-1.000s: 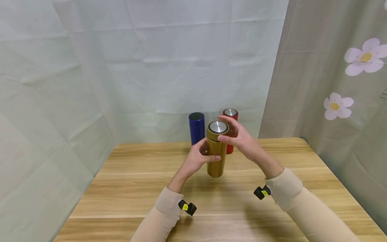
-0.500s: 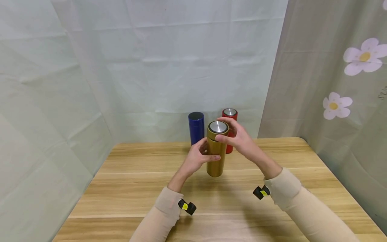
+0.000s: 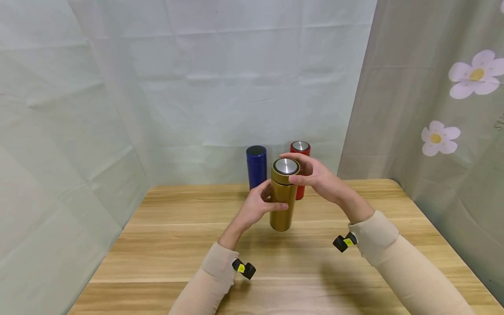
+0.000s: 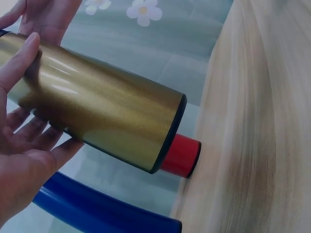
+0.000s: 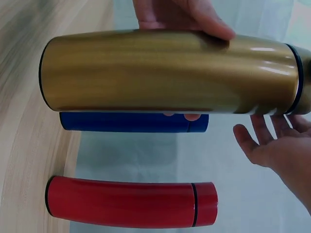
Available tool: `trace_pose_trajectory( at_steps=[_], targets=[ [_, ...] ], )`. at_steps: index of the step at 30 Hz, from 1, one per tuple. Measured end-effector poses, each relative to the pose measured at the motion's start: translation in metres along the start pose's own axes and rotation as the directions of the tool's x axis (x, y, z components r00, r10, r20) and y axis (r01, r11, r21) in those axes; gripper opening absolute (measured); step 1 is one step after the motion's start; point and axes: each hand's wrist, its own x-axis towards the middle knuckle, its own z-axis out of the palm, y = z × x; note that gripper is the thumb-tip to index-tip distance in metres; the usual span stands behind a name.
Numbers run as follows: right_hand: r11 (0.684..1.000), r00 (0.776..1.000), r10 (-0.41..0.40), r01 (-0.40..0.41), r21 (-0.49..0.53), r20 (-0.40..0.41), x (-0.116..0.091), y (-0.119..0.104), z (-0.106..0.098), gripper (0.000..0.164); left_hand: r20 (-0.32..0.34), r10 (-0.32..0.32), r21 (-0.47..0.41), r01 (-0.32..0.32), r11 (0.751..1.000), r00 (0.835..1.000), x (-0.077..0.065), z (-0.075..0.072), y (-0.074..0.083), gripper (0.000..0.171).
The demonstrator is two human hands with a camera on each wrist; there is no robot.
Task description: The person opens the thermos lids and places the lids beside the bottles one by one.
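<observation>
A gold thermos (image 3: 281, 205) with a silver-topped lid (image 3: 286, 166) is held above the table, nearly upright, in front of two other thermoses. My left hand (image 3: 256, 205) grips its body from the left, thumb across the front and fingers behind, as the left wrist view also shows. Around the lid curves my right hand (image 3: 316, 177), its thumb on the near side and its fingers at the far side. In the right wrist view the gold thermos (image 5: 146, 73) lies across the picture and its lid is partly cut off at the edge.
Behind the gold thermos, a blue thermos (image 3: 257, 168) stands at the left and a red thermos (image 3: 300, 192) at the right, partly hidden by my right hand. The wooden table (image 3: 189, 245) meets a pale cloth backdrop (image 3: 220, 109) at its far edge.
My right hand has turned around the lid: its thumb first slid left, then back right, and the wrist swung out to the right. The left hand and thermos have barely moved.
</observation>
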Motion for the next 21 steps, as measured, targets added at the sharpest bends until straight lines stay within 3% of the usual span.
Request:
trace_pose_trajectory(
  at_steps=[4,10,15,21],
  targets=[
    [1.0,1.0,0.01,-0.01,0.005,-0.005,-0.002,0.002,0.0,0.07,0.006,0.011,-0.012,-0.011,1.0,1.0,0.001,0.002,-0.001,0.067],
    [0.996,0.995,-0.02,0.011,-0.086,-0.098,-0.005,0.005,0.008,0.077,-0.013,0.01,-0.011,-0.01,1.0,1.0,0.001,0.003,0.0,0.067],
    [0.993,0.986,-0.028,0.009,-0.117,-0.167,-0.006,0.006,0.014,0.074,-0.02,-0.001,-0.004,0.001,1.0,1.0,0.001,0.003,0.0,0.068],
    [0.995,0.981,-0.013,-0.008,-0.103,-0.196,-0.006,0.004,0.019,0.066,-0.019,-0.004,0.0,0.004,1.0,1.0,0.0,0.001,-0.001,0.069]
  ],
)
